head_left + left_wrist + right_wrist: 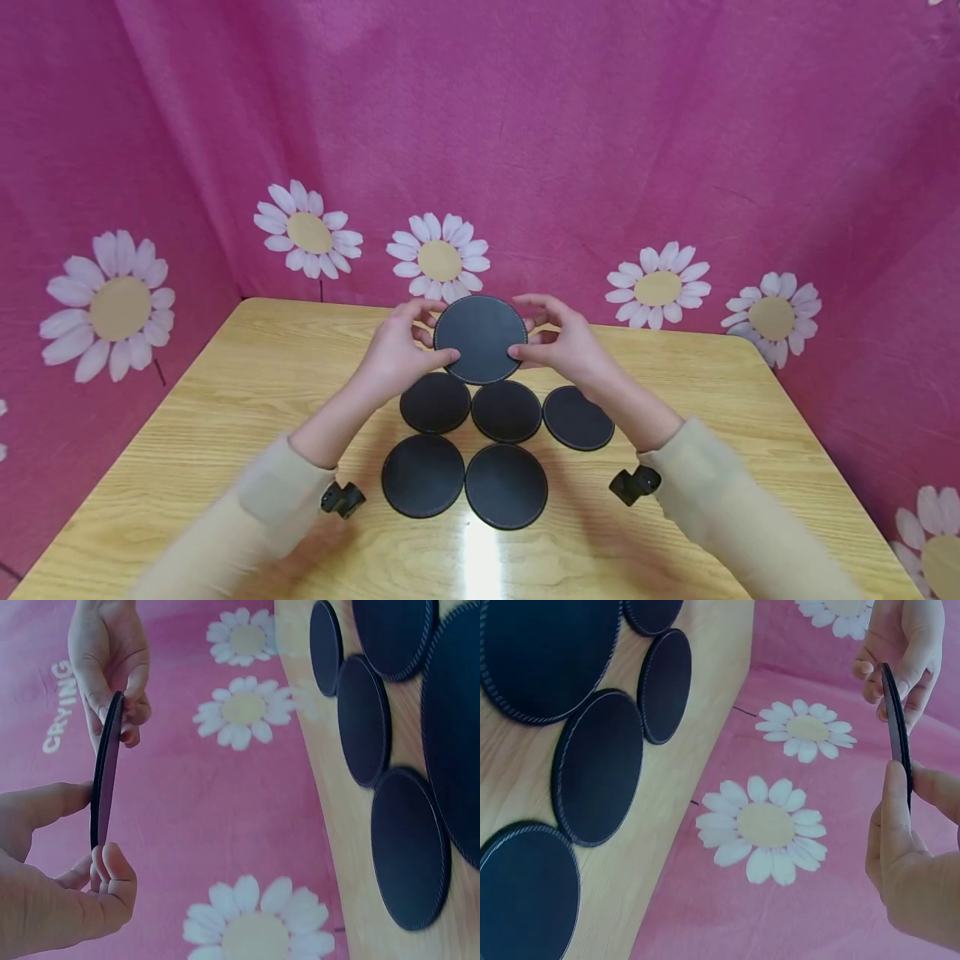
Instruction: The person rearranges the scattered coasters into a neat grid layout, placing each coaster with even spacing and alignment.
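A round black coaster (pixel 481 340) with a stitched rim is held up above the table by both hands. My left hand (pixel 397 354) pinches its left edge, thumb on the near face and fingers behind. On the opposite edge my right hand (pixel 566 346) pinches it the same way. Seen edge-on in the left wrist view, the held coaster (pixel 106 772) stands nearly upright. Below it, more black coasters lie flat: a left one (pixel 435 403), a middle one (pixel 506 412) and a right one (pixel 578 418), partly covered by my right forearm. Nearer are two others, a left (pixel 423 476) and a right (pixel 506 487).
The coasters lie on a light wood-grain table (pixel 225 417). A pink cloth (pixel 525 150) with white daisies hangs behind it and at both sides. A small black device (pixel 343 499) sits at my left cuff, and another black device (pixel 635 485) at my right.
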The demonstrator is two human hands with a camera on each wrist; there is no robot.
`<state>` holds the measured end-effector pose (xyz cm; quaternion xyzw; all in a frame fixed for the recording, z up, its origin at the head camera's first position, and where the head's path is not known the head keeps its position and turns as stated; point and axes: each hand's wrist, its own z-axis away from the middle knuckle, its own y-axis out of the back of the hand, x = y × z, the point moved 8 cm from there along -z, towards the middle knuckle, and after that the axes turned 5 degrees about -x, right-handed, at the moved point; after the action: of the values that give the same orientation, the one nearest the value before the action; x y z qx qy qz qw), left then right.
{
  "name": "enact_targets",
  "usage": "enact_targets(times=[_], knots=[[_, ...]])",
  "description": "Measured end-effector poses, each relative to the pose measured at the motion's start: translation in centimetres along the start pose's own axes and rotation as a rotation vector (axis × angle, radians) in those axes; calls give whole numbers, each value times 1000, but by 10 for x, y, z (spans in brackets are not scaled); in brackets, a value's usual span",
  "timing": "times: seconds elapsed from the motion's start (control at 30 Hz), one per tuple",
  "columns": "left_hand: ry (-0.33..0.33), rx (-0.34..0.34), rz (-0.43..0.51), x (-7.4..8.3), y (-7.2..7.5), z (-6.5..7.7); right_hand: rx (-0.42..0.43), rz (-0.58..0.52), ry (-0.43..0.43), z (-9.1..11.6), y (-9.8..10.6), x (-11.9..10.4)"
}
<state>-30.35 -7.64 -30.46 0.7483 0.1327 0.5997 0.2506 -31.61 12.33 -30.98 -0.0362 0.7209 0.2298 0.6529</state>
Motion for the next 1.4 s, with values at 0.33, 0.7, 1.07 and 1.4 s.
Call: enact_targets(times=[0.33, 0.7, 1.07, 1.4], knots=[[-37, -67, 66, 18, -28, 7, 2, 86, -56, 32, 24, 10], [-68, -178, 121, 32, -65, 18, 24, 124, -75, 72, 44, 24], [-133, -222, 119, 34, -97, 29, 50, 165, -108, 102, 53, 40], [-189, -227, 115, 24, -129, 35, 59, 234, -66, 119, 57, 64]])
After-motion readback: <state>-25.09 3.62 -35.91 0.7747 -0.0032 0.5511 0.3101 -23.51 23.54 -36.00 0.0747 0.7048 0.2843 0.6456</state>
